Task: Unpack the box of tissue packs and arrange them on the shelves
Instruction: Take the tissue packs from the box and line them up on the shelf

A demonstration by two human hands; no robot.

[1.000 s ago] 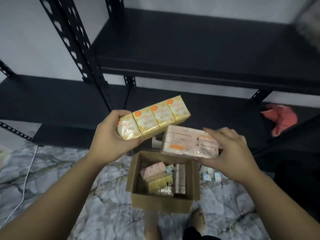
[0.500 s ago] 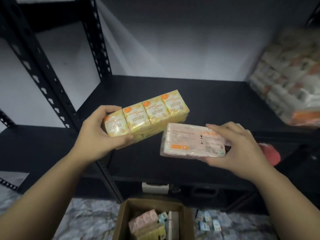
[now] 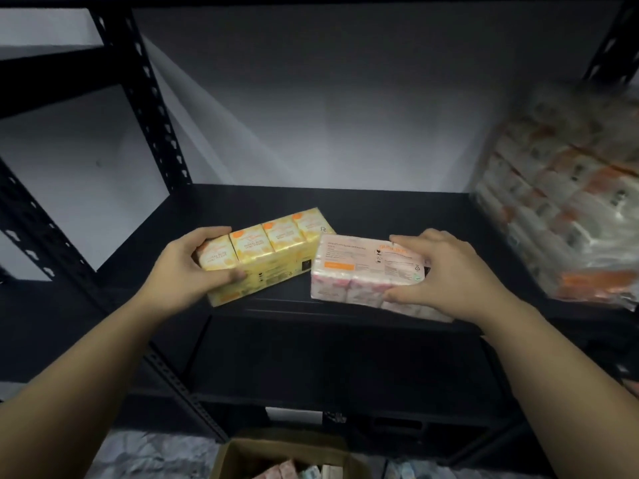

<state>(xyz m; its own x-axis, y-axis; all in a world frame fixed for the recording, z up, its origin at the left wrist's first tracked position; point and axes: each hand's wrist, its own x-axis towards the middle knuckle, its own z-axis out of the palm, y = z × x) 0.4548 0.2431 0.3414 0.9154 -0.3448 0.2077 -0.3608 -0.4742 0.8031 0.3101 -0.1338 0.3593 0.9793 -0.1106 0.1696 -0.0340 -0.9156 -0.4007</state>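
At the bottom edge of the frame sits an open brown cardboard box (image 3: 276, 454) with small tissue packs inside. Above it, mid-frame, a black metal shelf (image 3: 380, 216) carries two packs. The left hand (image 3: 188, 267) grips one end of a yellow plastic-wrapped multipack of tissues (image 3: 273, 250). The right hand (image 3: 446, 274) holds a pink-and-white plastic-wrapped multipack of tissues (image 3: 359, 271), fingers curled over its right end. The two packs touch at a corner. At right, blurred, stands a stack of orange-and-white wrapped tissue bundles (image 3: 567, 202).
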